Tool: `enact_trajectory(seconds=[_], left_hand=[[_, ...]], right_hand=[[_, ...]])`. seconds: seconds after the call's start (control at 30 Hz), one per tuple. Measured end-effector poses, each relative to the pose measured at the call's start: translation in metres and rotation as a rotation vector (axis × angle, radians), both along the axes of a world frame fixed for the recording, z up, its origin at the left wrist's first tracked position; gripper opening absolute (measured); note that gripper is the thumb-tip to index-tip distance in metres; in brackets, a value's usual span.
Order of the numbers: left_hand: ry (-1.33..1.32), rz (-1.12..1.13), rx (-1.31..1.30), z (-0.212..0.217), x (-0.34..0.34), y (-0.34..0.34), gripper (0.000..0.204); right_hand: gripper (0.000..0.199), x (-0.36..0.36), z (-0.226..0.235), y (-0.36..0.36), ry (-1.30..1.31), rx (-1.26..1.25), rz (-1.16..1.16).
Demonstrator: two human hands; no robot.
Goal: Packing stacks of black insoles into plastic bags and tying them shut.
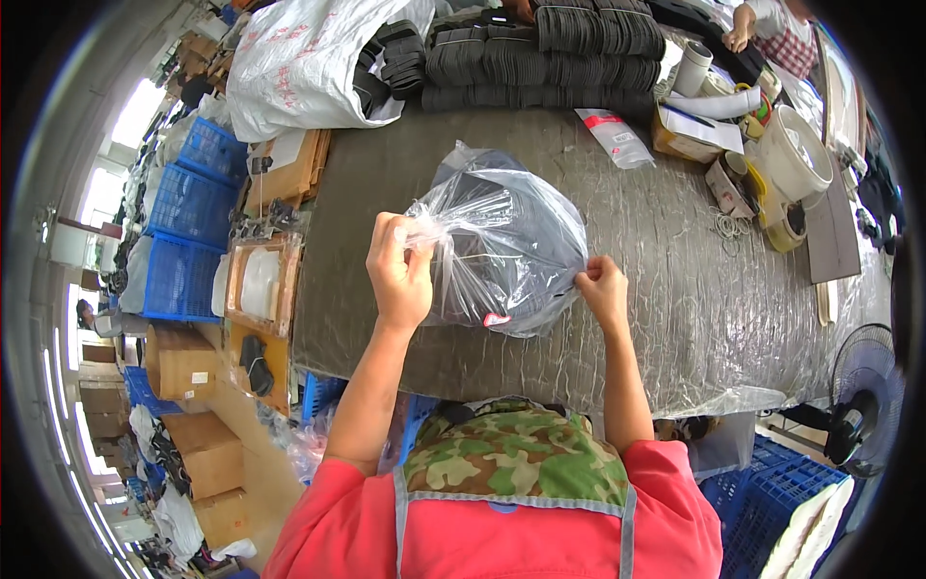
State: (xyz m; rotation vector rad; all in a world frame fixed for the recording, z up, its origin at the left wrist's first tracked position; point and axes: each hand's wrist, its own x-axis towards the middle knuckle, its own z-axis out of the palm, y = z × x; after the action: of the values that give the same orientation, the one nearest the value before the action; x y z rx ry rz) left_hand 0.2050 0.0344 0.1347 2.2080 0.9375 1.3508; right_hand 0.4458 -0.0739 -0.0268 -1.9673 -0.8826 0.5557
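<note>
On the table in front of me lies a clear plastic bag [555, 217] with a stack of dark, rounded pieces [492, 256] inside. Its gathered mouth is bunched in my left hand [400, 265], whose fingers are closed round the plastic. My right hand [605, 286] pinches the bag's right edge between thumb and fingers. A small red and white label [496, 319] shows at the bag's near side. The plastic's glare hides what exactly the dark pieces are.
Tall stacks of dark pieces [540, 58] and a white woven sack [299, 68] line the table's far edge. At right stand a white bucket [796, 154] and a fan [863, 400]. Blue crates [183, 241] rise at left. Another person's hand [739, 34] shows at far right.
</note>
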Motion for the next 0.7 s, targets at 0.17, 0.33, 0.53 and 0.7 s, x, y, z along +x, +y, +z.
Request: enact_trajectory(seconds=[0.17, 0.33, 0.53, 0.7], left_hand=[[0.025, 0.018, 0.058, -0.003, -0.005, 0.002, 0.008], [-0.462, 0.074, -0.266, -0.015, -0.059, 0.001, 0.015], [-0.216, 0.029, -0.271, 0.013, -0.103, -0.013, 0.013], [-0.027, 0.136, -0.057, -0.019, -0.124, -0.052, 0.016]], right_hand=[[0.018, 0.007, 0.029, -0.011, -0.374, -0.137, -0.029], [0.011, 0.005, 0.132, -0.009, -0.437, 0.148, 0.007], [0.027, -0.009, 0.128, 0.024, -0.583, 0.094, 0.445], [0.018, -0.031, 0.125, 0.065, -0.767, 0.243, 0.485]])
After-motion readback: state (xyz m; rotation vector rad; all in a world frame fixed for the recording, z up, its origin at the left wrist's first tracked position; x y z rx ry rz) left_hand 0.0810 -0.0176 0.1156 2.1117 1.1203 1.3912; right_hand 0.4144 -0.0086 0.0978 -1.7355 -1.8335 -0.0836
